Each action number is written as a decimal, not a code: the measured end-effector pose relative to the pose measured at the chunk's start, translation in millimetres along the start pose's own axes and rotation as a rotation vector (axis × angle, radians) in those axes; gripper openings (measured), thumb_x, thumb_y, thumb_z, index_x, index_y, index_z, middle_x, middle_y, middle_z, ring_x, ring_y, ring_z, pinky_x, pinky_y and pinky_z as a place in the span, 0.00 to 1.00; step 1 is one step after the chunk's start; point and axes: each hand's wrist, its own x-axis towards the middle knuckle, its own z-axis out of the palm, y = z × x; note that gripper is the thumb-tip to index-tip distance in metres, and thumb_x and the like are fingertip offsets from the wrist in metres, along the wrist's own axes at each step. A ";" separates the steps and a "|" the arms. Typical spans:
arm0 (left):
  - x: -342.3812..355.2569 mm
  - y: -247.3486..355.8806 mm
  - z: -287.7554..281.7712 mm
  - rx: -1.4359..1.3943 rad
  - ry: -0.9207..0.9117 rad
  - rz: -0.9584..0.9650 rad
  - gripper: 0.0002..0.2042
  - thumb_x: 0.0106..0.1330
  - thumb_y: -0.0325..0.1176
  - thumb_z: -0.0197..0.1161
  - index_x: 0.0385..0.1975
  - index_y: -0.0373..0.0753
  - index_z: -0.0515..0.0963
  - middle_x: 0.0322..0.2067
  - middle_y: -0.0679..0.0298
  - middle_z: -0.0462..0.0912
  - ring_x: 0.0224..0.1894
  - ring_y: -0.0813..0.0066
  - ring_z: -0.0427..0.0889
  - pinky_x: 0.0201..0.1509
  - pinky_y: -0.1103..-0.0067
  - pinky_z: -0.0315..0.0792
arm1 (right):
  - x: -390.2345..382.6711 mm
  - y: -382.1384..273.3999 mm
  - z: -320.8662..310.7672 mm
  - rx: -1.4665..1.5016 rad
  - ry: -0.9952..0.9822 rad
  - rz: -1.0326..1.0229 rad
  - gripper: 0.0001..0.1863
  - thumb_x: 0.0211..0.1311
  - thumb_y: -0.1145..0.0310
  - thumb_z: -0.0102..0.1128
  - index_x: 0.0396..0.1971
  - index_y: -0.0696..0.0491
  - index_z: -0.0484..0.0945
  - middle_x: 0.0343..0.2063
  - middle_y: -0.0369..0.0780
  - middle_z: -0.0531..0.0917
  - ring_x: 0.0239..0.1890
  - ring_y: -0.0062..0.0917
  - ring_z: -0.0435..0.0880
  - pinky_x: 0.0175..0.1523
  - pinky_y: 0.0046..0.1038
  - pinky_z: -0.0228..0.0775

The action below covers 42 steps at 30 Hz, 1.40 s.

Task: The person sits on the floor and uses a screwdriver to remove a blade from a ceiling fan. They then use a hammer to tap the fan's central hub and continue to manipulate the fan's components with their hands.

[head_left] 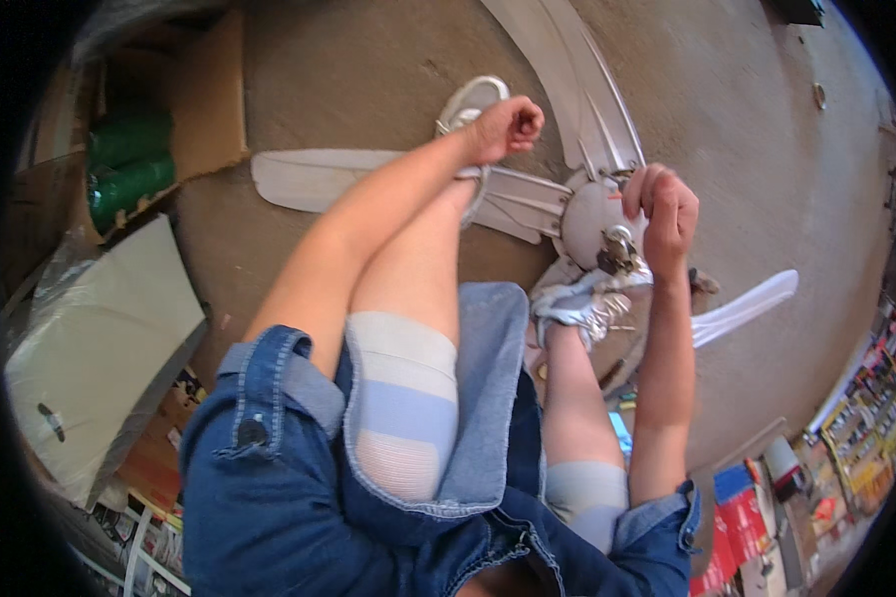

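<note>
A ceiling fan with pale blades lies on the floor before me, its round white hub [584, 221] between my feet. Above the hub's right edge is my right hand [664, 204], fingers curled together. A small orange-red tip shows by its fingers; what it belongs to, I cannot make out. My left hand [508, 129] is curled closed over my left shoe, with nothing seen in it. One fan blade [319, 179] passes beneath my left leg, and another blade [567, 75] points away from me. A metal fitting [619, 249] stands up from the hub near my right shoe.
An opened cardboard box [209, 99] at the far left holds green rolls [134, 189]. Nearer stands a pale, plastic-wrapped panel [110, 348]. Several colourful packages [737, 517] crowd the right side. A narrow white blade [747, 306] lies beyond my right forearm.
</note>
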 end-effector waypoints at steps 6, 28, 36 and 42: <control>2.0 1.8 7.9 0.079 0.065 -0.052 0.11 0.62 0.37 0.53 0.19 0.40 0.70 0.15 0.73 0.60 0.17 0.84 0.55 0.20 0.85 0.54 | 5.4 -0.7 35.8 -0.203 0.899 -0.049 0.21 0.71 0.63 0.35 0.16 0.55 0.60 0.15 0.34 0.63 0.18 0.18 0.64 0.25 0.21 0.57; -0.7 -4.8 7.7 0.127 0.120 -0.038 0.11 0.63 0.38 0.57 0.21 0.40 0.73 0.16 0.75 0.61 0.18 0.85 0.55 0.22 0.85 0.54 | 21.4 -13.0 37.3 -0.391 -0.485 0.225 0.17 0.66 0.67 0.45 0.18 0.59 0.65 0.14 0.40 0.65 0.16 0.27 0.63 0.22 0.26 0.55; 3.1 -4.9 3.9 0.116 0.069 -0.031 0.10 0.63 0.37 0.57 0.23 0.40 0.73 0.16 0.75 0.61 0.19 0.85 0.55 0.22 0.85 0.53 | -8.0 29.4 99.5 -0.571 0.354 -0.246 0.14 0.64 0.71 0.46 0.18 0.59 0.64 0.16 0.44 0.62 0.18 0.38 0.63 0.25 0.34 0.56; -4.0 -16.4 33.6 0.830 -0.037 0.415 0.09 0.58 0.31 0.57 0.38 0.39 0.77 0.15 0.77 0.66 0.20 0.89 0.62 0.23 0.85 0.57 | 3.1 13.9 76.7 -0.374 -0.365 -0.099 0.16 0.52 0.70 0.58 0.12 0.55 0.62 0.08 0.38 0.59 0.12 0.27 0.63 0.19 0.26 0.52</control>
